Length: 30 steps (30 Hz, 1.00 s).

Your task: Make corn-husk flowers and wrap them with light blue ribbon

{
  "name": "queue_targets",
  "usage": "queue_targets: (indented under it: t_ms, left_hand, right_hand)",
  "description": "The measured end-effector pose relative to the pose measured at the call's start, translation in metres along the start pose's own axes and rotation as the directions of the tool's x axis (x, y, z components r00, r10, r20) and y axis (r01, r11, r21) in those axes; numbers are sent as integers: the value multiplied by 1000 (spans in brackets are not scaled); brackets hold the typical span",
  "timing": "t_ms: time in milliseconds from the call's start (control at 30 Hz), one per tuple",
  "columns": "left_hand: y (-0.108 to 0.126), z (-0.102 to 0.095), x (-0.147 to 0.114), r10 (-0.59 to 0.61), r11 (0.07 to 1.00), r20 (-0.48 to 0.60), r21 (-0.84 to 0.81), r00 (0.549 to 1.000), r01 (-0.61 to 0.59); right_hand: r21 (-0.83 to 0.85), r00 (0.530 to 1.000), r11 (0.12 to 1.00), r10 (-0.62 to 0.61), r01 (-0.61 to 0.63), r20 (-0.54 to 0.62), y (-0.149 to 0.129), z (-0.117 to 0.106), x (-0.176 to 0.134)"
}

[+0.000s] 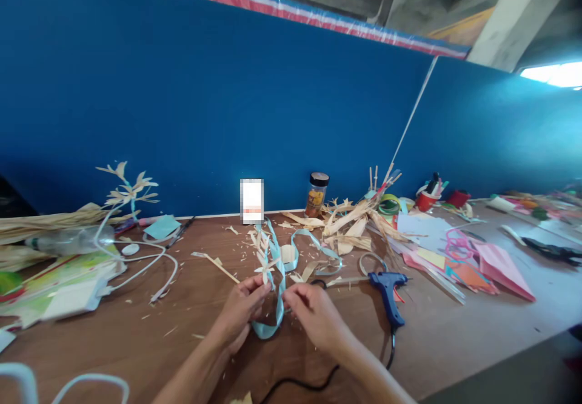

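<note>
My left hand [245, 307] is closed around the lower end of a corn-husk flower [264, 264], whose pale petals stand above my fingers. A light blue ribbon [268, 330] loops down between my hands and trails back over the table. The fingertips of my right hand [311, 313] are pinched on this ribbon at the loop's right side. Close behind my hands lies more of the ribbon, curling around a small pale piece [287, 254]. To the right of my right hand rests a blue hot glue gun [388, 292], apart from it.
Brown table [182, 343] is strewn with husk scraps. Dried husks [352, 228] and a black-lidded jar [317, 195] stand at the back. A finished-looking husk flower spray [131, 188], white cable [157, 252] and plastic bottle [68, 240] are left. Pink paper [502, 267] lies right; a black cord [313, 386] runs in front.
</note>
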<state>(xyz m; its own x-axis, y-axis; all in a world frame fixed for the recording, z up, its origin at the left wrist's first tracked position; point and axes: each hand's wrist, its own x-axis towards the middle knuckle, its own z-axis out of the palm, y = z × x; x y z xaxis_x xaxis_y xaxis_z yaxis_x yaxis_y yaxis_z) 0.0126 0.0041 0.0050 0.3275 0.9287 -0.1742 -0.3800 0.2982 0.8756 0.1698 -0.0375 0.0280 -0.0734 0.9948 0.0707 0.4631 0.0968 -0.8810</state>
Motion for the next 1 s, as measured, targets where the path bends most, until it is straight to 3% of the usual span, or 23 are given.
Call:
queue_targets:
  t_ms: [100, 267, 433, 533, 667, 800, 967, 1000]
  left_hand:
    - [-1, 2, -2, -14, 999, 5, 31, 1000, 14]
    - [4, 6, -4, 16, 998, -53, 68, 998, -13]
    - [5, 5, -2, 188, 978, -205, 133, 961, -163]
    - [0, 1, 2, 228, 966, -242, 176, 943, -188]
    - [-4, -4, 3, 303, 947, -261, 189, 917, -259]
    - [-1, -5, -3, 457, 888, -252, 185, 853, -422]
    - [21, 9, -16, 567, 824, -277, 197, 776, -531]
    - [26, 14, -19, 542, 840, -271, 194, 795, -507]
  right_hand:
    - [311, 985, 944, 62, -110, 160, -5, 16, 1]
    - [432, 988, 890, 101, -144, 120, -2, 20, 2]
    - [233, 999, 972, 28, -19, -35, 3, 9, 6]
    - [133, 997, 991, 5, 5, -74, 5, 6, 8]
    - [89, 999, 996, -9, 13, -50, 6, 9, 8]
    - [8, 1000, 1000, 15, -15, -7, 11, 17, 8]
    - [-161, 999, 987, 25, -19, 34, 18, 28, 8]
    - [-197, 999, 980, 20, -13, 36, 18, 29, 8]
